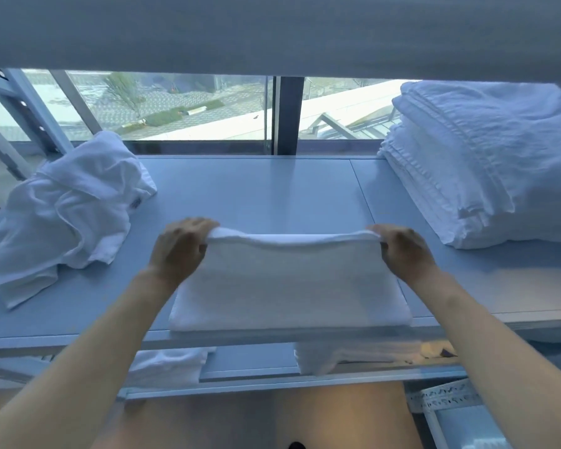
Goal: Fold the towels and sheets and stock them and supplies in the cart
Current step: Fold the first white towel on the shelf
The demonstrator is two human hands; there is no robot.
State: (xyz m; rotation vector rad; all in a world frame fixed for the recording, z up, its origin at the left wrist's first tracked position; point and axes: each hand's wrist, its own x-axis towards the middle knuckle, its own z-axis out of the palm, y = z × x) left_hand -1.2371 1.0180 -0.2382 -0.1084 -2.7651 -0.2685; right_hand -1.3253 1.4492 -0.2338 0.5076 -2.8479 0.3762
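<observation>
Below a window, a pale table (272,189) fills the frame. At lower centre, our left hand (178,251) and right hand (402,251) each pinch a far corner of a white towel (289,286), mid-fold. Next, we judge, comes laying that edge down evenly.

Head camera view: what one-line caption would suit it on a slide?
Both hands pinch a white towel's far corners mid-fold on the table, between crumpled and stacked linens.

one folded towel (289,280), one crumpled heap (68,209), one folded stack (476,163), two hands (178,251).
</observation>
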